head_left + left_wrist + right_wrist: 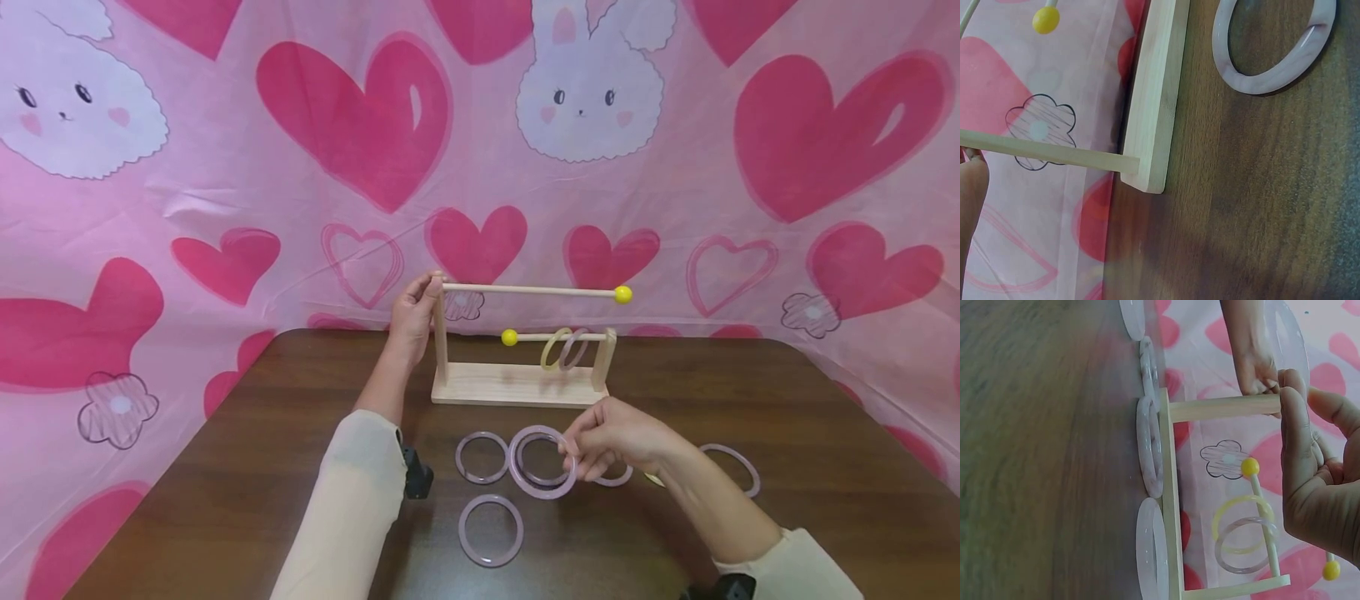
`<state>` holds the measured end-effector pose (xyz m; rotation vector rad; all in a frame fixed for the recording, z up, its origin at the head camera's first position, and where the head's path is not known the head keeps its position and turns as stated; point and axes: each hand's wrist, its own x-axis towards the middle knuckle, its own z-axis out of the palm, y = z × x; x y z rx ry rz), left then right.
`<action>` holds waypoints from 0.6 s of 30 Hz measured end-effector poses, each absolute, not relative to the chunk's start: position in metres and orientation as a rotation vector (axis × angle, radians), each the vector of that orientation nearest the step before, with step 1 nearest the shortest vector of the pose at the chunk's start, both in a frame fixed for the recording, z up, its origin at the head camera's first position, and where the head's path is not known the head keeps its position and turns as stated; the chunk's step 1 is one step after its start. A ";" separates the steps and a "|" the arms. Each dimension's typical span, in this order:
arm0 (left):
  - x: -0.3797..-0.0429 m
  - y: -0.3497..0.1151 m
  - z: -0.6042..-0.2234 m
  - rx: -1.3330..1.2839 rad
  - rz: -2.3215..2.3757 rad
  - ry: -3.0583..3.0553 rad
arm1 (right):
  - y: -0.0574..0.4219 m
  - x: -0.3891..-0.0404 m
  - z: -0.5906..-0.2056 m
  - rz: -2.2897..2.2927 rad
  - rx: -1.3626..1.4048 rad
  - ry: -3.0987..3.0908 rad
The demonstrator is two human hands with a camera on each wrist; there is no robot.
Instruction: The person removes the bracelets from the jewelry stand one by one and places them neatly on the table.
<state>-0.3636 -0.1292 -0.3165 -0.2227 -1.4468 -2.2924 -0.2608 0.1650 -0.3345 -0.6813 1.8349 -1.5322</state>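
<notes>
A wooden stand (pixel 517 385) has two rods tipped with yellow balls. My left hand (pixel 412 321) holds the top of its left post (pixel 441 342), from which the upper rod (pixel 525 290) runs right, bare of rings. On the lower rod hang a yellow ring (pixel 546 357) and a purple ring (pixel 566 362). Between thumb and fingers, my right hand (pixel 618 437) pinches a pale purple bangle-like ring (pixel 546 494), held up in front of the stand. In the right wrist view, that ring (pixel 1303 347) shows beyond the fingertips.
Several purple rings lie on the brown table (pixel 247 500), among them one at the left (pixel 460 460), one nearer the front (pixel 491 562) and one at the right (pixel 754 483). A yellow ring (pixel 655 480) is mostly hidden by my right wrist. Behind hangs a pink heart-patterned cloth (pixel 480 183).
</notes>
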 end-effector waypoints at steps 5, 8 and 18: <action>-0.364 -0.130 -0.316 -0.228 -2.295 -1.448 | 0.165 -0.256 -0.334 -1.457 -0.675 1.918; -0.363 -0.130 -0.316 -0.226 -2.298 -1.450 | 0.165 -0.253 -0.335 -1.382 -0.692 1.987; -0.365 -0.130 -0.317 -0.228 -2.302 -1.437 | 0.164 -0.246 -0.339 -1.226 -0.696 2.057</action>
